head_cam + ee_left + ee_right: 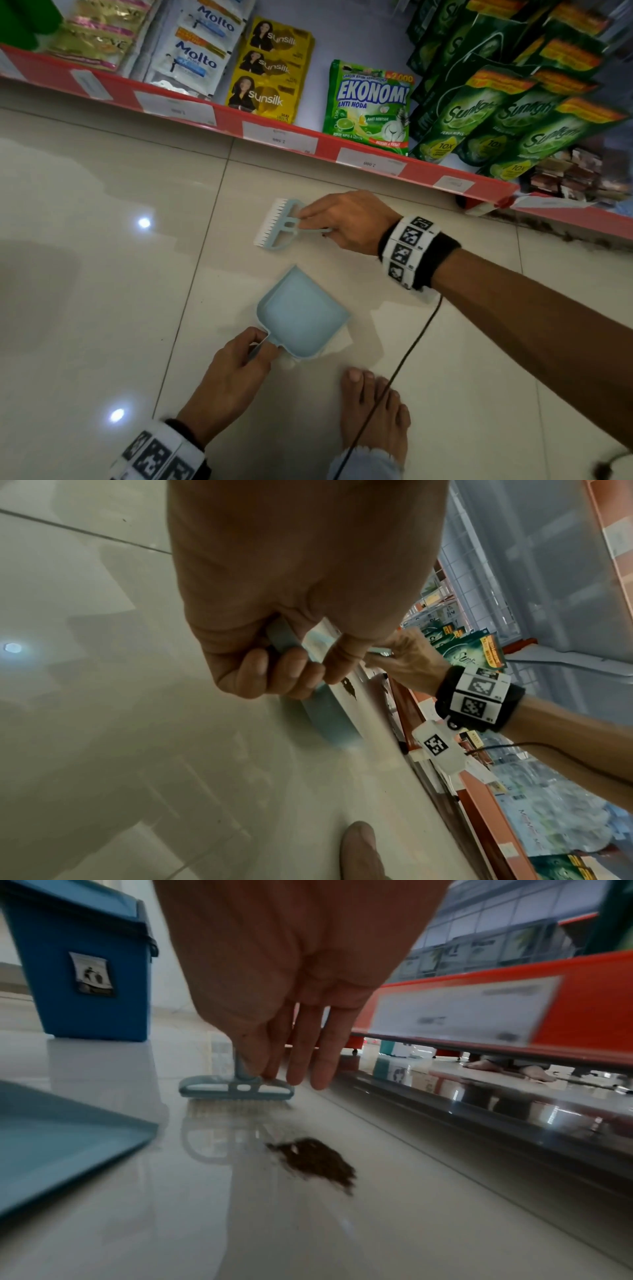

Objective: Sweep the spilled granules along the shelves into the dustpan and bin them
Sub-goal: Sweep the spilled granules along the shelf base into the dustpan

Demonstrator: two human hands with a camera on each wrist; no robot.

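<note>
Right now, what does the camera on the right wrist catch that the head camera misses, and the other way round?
Only the right wrist view shows the blue bin standing on the floor beyond the brush, and a dark heap of granules on the tiles.

Only the head view shows the left hand gripping the dustpan's handle, a bare foot, and the shelf goods, such as the Ekonomi pouch.

Both show the right hand holding the pale blue brush, the dustpan and the red shelf edge.

Dim store light, ceiling glare on glossy floor (102,274), blurred wrist views
</note>
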